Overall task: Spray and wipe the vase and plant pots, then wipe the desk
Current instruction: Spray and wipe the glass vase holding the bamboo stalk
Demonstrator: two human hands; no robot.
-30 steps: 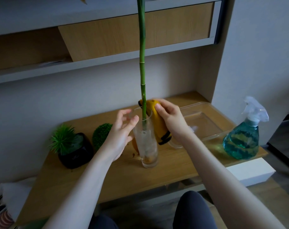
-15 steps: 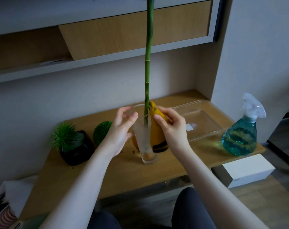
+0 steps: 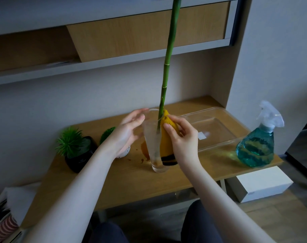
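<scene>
A tall clear glass vase (image 3: 153, 148) stands mid-desk with a long green bamboo stalk (image 3: 168, 64) rising out of it. My right hand (image 3: 181, 137) grips a yellow cloth with a black stripe (image 3: 166, 146) and presses it against the vase's right side near the rim. My left hand (image 3: 128, 132) rests with straight fingers against the vase's left side. A black pot with a spiky green plant (image 3: 75, 151) stands at the left, and a white pot with a round green plant (image 3: 108, 135) shows partly behind my left wrist. The wooden desk (image 3: 131, 183) carries them all.
A teal spray bottle (image 3: 258, 142) stands at the desk's right end. A clear plastic tray (image 3: 214, 127) lies behind my right hand. Brown spots mark the desk left of the vase. A white box (image 3: 261, 185) sits on the floor at the right; shelves hang overhead.
My right hand has slid the yellow cloth down and up along the vase's right side near the rim. My left hand stays on the vase. The view has shifted slightly.
</scene>
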